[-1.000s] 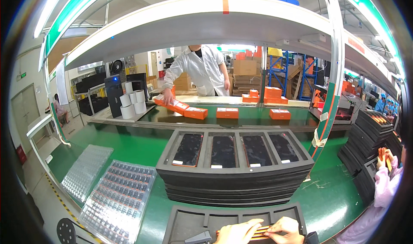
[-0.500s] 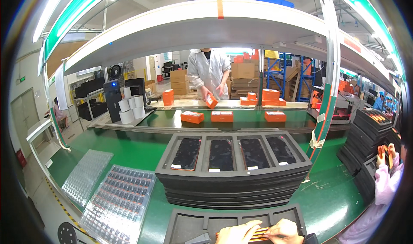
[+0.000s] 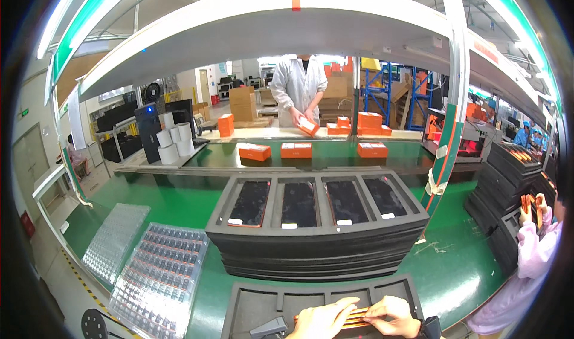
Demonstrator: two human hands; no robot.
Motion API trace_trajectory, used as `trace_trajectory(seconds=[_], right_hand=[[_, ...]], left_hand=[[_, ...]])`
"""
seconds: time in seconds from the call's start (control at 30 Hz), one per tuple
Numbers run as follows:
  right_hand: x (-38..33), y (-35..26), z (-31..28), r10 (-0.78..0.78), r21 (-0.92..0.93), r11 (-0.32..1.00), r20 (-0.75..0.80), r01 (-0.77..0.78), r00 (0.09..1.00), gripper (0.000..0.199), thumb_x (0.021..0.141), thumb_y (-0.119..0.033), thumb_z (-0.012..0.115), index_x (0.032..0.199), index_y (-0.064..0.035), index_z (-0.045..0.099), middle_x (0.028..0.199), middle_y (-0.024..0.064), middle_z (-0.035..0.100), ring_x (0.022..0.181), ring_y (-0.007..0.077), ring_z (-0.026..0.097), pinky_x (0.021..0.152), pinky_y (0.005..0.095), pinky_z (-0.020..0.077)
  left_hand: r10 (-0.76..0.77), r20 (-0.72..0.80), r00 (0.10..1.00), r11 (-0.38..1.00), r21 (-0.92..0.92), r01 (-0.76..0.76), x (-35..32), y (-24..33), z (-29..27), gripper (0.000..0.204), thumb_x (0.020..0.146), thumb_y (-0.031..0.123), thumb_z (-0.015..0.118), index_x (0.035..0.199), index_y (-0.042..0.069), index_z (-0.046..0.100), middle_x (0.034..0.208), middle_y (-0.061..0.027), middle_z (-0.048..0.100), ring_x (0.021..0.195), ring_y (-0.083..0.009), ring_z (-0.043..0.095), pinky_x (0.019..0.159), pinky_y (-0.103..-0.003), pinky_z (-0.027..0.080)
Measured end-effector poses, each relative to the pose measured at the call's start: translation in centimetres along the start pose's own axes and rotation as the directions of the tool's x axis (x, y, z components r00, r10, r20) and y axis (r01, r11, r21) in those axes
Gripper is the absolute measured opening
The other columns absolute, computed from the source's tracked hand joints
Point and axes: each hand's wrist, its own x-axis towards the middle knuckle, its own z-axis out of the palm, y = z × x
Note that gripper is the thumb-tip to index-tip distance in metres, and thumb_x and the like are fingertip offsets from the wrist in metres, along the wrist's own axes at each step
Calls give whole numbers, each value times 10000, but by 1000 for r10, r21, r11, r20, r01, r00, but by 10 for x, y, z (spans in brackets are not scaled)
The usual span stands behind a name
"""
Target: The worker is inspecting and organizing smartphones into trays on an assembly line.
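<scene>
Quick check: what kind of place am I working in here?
Most likely an electronics assembly line: a stack of dark foam trays holding flat black panels, orange boxes on the green conveyor belt, and a white-coated co-worker opposite.

A single head-worn fisheye view is looking forward and slightly down across a green bench (image 3: 466, 273), bending its straight edges toward the rim. At the lower edge, closest to the lens, the left hand (image 3: 323, 322) and right hand (image 3: 391, 316) are just entering over a dark tray (image 3: 257, 306). A stack of trays (image 3: 317, 243) is sitting mid-frame, and a person in a white coat (image 3: 298, 88) is standing far across, facing the camera.
</scene>
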Motion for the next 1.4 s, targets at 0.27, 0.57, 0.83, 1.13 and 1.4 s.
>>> trace_trajectory(seconds=[0.27,0.57,0.83,1.13,1.4], right_hand=[[-2,6,1,76,3,997,41,-76,996,199,736,10,814,871,-62,688,822,84,729,702,197,702,612,296,532],[-2,8,5,-10,31,999,52,9,999,191,739,10,811,865,-56,684,833,85,729,702,198,697,615,286,531],[-2,4,2,18,-4,1000,42,-18,999,177,754,-17,811,859,-58,675,838,81,727,704,178,689,606,268,516],[1,1,1,225,253,932,155,-258,962,132,883,-39,710,877,-39,578,972,147,725,807,148,671,649,266,526],[-14,10,0,542,649,490,295,-581,787,253,931,7,649,910,-63,407,969,246,699,930,226,694,756,315,582]], left_hand=[[-11,-7,1000,999,30,12,5,0,-1,244,992,316,548,1160,195,679,888,-105,733,795,-322,709,641,-412,563],[-67,51,996,998,7,67,3,5,-2,251,991,312,550,1176,195,673,916,-99,736,821,-311,712,670,-405,566],[-78,61,995,997,0,78,4,7,-4,252,992,296,550,1182,184,673,932,-97,736,839,-308,712,683,-398,568],[-78,66,995,997,-7,79,5,8,-6,249,990,282,558,1180,168,672,933,-100,739,845,-300,716,689,-386,572],[-65,58,996,998,-1,65,4,4,-3,239,990,285,557,1172,181,671,922,-102,737,833,-315,713,672,-399,571]])
